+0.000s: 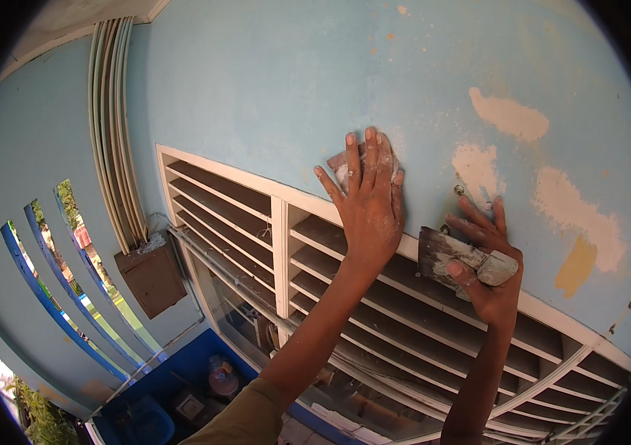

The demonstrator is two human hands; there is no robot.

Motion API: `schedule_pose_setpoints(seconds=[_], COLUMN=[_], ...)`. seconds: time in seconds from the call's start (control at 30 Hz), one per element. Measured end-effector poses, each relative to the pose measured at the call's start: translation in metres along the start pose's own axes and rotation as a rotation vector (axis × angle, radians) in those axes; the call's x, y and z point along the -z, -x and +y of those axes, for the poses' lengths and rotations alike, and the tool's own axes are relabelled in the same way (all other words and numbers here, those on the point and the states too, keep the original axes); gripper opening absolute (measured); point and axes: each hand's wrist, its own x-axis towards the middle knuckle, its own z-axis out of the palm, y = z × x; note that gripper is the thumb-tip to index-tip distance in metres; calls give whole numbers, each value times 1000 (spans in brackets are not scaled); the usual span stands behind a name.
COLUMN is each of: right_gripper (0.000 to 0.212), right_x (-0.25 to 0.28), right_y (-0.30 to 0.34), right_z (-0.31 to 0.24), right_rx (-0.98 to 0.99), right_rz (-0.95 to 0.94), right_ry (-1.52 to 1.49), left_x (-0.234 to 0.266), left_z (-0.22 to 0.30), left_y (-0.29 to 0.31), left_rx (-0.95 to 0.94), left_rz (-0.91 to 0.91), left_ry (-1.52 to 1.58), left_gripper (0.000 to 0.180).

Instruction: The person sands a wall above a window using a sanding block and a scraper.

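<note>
My left hand (371,211) lies palm-in on the light blue wall, its fingers stretched upward. Under those fingers it presses a flat brownish piece (343,165) with white smears to the wall; the fingers cover most of it, so its kind is unclear. Lower and to the right, my right hand (495,256) grips a putty knife (438,256) with a dark, putty-smeared blade and a whitish handle, the thumb on top. Its other fingers reach toward the wall, beside a small metal fitting (458,190). White dust coats the fingers of both hands.
Pale bare patches (579,215) mark the wall to the right. Below my hands run white-framed louvre slats (404,304). At left are pipes (111,133), a brown box (150,274) and slit openings. A blue container (119,400) with a bottle (222,377) sits lower left.
</note>
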Motion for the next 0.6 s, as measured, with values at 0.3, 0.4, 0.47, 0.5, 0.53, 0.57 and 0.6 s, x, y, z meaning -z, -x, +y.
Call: schedule_pose_setpoints(seconds=[0.3,0.4,0.47,0.5,0.53,0.57,0.6], right_gripper=[41,40,40,40,40,40,39], right_x=[0,2,1,1,0,0,0], right_y=[1,0,0,0,0,0,0], right_z=[0,-1,-1,0,0,0,0], right_rx=[-11,6,0,-11,-11,-14,-17], right_rz=[6,5,2,-3,-6,-2,2], right_ry=[0,3,6,8,5,1,-4], left_x=[2,2,0,-1,-1,-3,-3], left_z=[1,3,-1,-5,-4,-4,-3], left_y=[-7,6,37,38,30,15,-1], left_rx=[10,30,63,70,73,59,44], left_rz=[9,34,-53,-52,-52,3,59], left_ry=[29,71,9,-3,-5,25,54], left_gripper=[49,50,51,51,51,50,50])
